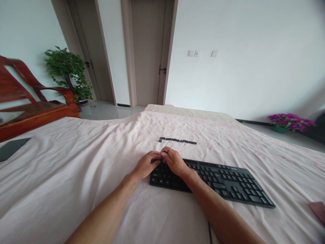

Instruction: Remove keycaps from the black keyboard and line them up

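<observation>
A black keyboard (228, 183) lies on the pink cloth, its left end partly under my hands. My left hand (148, 163) has its fingers bent over the keyboard's upper left corner, gripping it there. Right beside it, my right hand (174, 160) is closed in a pinch above the left keys. From its fingers sticks up a thin wire loop (169, 144), which looks like a keycap puller; its lower part is hidden. Beyond the hands, several loose black keycaps (175, 140) lie in a row, one set slightly nearer at the left end.
The pale pink flowered cloth (106, 162) has many creases. A dark flat object (12, 149) lies at the far left edge, a pink item (318, 210) at the right. A wooden chair (38, 98), a leafy plant (67, 73) and purple flowers (291, 121) stand around.
</observation>
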### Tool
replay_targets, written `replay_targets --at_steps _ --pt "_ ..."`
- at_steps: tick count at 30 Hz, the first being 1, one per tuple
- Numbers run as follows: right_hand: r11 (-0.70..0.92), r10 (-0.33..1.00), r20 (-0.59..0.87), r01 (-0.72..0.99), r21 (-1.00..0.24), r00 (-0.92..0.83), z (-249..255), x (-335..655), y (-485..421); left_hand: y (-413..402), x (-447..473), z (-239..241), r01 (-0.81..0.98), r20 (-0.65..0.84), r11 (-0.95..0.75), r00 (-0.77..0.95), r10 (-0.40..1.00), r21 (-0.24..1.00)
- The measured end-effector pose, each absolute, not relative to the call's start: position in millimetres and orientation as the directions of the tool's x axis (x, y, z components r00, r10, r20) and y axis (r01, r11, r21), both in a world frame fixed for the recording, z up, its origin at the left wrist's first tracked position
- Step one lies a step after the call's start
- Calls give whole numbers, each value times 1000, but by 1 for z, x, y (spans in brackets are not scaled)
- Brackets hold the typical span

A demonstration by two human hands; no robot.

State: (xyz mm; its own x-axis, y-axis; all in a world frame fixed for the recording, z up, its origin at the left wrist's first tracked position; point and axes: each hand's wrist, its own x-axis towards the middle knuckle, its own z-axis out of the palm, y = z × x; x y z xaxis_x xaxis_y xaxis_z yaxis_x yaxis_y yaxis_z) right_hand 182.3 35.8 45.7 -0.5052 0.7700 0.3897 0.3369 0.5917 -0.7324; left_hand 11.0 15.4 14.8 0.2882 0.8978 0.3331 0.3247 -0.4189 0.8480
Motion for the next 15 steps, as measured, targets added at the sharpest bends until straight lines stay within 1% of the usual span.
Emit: replay_targets --at_steps 2,4,8,12,15 --pt "642 726 425 311 -701 -540 45 181 35 15 12 15 331 324 -408 281 903 851" --pt "665 709 448 306 -681 -545 45 179 34 15 13 15 335 315 -396 270 910 855" --pt "642 744 468 316 -698 -477 42 178 32 16 14 15 340 334 -407 254 908 848" --pt "664 728 508 286 -691 -460 39 181 29 16 14 14 348 353 -425 254 901 836" --pt "637 760 520 290 -714 -391 37 184 28 15 15 14 328 356 -423 247 901 845"
